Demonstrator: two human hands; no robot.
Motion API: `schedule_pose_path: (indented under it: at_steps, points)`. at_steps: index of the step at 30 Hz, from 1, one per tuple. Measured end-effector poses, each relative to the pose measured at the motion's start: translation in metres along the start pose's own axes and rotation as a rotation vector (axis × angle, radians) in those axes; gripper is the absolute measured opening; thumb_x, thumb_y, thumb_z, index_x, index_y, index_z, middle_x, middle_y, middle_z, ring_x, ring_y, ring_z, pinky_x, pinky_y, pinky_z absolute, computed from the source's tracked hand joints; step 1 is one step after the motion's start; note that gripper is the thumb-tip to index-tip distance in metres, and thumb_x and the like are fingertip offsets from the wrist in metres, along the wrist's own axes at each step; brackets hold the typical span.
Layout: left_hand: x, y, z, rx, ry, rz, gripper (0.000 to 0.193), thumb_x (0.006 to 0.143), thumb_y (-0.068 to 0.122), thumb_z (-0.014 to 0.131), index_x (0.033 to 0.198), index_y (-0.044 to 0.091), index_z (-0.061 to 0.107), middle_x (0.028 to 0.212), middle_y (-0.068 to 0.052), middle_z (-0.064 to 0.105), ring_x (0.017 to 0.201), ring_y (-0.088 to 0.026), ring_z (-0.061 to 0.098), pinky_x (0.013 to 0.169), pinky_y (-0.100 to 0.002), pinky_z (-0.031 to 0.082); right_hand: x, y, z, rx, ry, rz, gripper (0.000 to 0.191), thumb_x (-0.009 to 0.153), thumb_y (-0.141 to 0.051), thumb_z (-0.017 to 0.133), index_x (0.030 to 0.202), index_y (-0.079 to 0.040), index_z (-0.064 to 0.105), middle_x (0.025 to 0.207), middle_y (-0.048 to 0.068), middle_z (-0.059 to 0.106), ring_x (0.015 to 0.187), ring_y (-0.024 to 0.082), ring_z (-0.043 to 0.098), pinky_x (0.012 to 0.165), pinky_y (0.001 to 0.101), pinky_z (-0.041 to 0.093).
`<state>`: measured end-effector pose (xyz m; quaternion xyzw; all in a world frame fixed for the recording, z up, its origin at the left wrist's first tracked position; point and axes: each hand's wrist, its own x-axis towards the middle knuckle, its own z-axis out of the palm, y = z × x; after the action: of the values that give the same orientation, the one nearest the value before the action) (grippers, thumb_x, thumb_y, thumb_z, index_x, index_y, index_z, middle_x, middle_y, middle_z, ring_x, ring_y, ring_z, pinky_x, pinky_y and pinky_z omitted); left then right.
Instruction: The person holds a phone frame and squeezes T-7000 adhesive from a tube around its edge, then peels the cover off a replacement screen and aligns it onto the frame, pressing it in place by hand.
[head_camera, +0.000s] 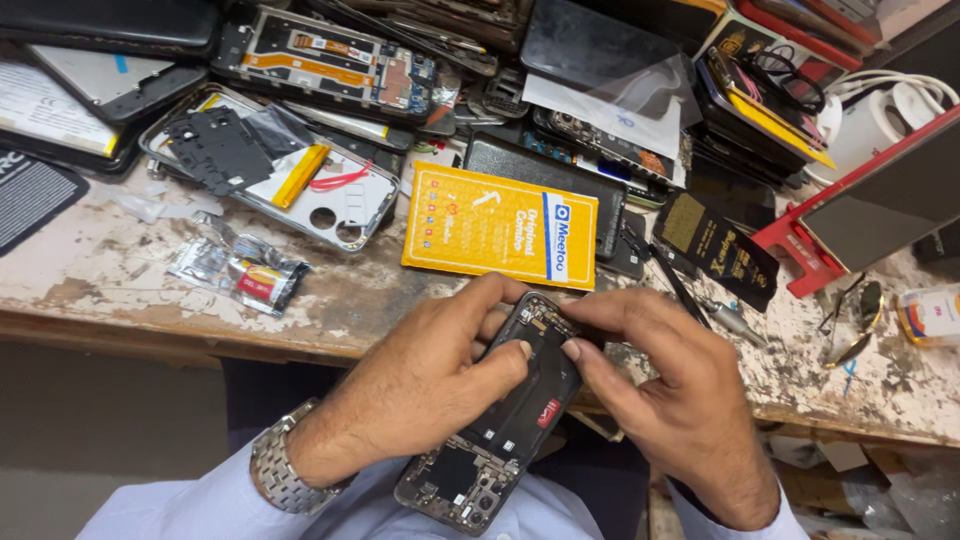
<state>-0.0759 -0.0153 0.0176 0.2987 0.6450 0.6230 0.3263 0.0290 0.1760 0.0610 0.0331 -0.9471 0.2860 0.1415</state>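
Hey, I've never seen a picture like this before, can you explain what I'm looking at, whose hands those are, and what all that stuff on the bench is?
This is one picture from a camera worn on a person's head, looking down at their own two bare hands; there is no machine. The left hand, with a metal watch at the wrist, and the right hand together hold an opened black phone with its inner parts showing, thumbs pressing near its upper end. In front of them is a worn, paint-chipped wooden bench. On it lie a yellow rectangular card packet, a white phone back shell with a black plate on it, a small crumpled foil wrapper, a red frame holding a dark screen, and piles of other dismantled phones along the back.
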Motion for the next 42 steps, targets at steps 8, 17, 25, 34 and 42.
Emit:
schedule_pose_path:
  at_steps: [8,17,25,34,42]
  points:
    - [0.007,-0.004,0.003,-0.014,-0.017,-0.078,0.041,0.087,0.012,0.061,0.125,0.002,0.055,0.087,-0.008,0.079,0.069,-0.012,0.077,0.057,-0.027,0.061,-0.006,0.005,0.001,-0.136,0.081,-0.101,0.027,0.083,-0.004,0.081,0.108,-0.004,0.072,0.103,0.008,0.075,0.094,0.020,0.076,0.079,0.0301,0.061]
    - [0.008,-0.001,0.004,0.006,-0.022,-0.079,0.039,0.087,0.014,0.062,0.124,0.003,0.056,0.088,-0.008,0.080,0.072,-0.015,0.079,0.061,-0.029,0.063,-0.004,0.007,0.002,-0.141,0.058,-0.175,0.026,0.081,-0.002,0.079,0.104,-0.005,0.069,0.106,0.009,0.071,0.095,0.023,0.075,0.080,0.0323,0.061]
    - [0.003,0.003,0.002,0.111,-0.036,-0.099,0.041,0.085,0.020,0.059,0.124,0.008,0.059,0.082,-0.010,0.080,0.072,-0.020,0.081,0.064,-0.033,0.063,0.008,0.004,-0.009,-0.171,-0.122,-0.189,0.022,0.083,-0.006,0.077,0.103,-0.006,0.069,0.102,0.009,0.069,0.090,0.023,0.073,0.074,0.0339,0.060]
    - [0.000,-0.004,0.003,0.284,0.025,0.117,0.036,0.087,0.022,0.062,0.116,0.001,0.057,0.088,-0.020,0.072,0.086,-0.037,0.074,0.073,-0.048,0.056,0.020,0.003,-0.007,-0.107,-0.238,-0.115,0.020,0.083,-0.005,0.075,0.101,-0.004,0.066,0.094,0.008,0.069,0.086,0.024,0.073,0.073,0.0343,0.060]
    - [0.001,-0.006,0.003,0.335,0.017,0.116,0.036,0.086,0.024,0.062,0.114,0.002,0.057,0.084,-0.020,0.071,0.084,-0.038,0.072,0.073,-0.050,0.054,0.025,0.002,-0.007,-0.135,-0.243,-0.175,0.019,0.083,-0.005,0.076,0.099,-0.005,0.067,0.096,0.009,0.069,0.085,0.027,0.073,0.072,0.0356,0.060]
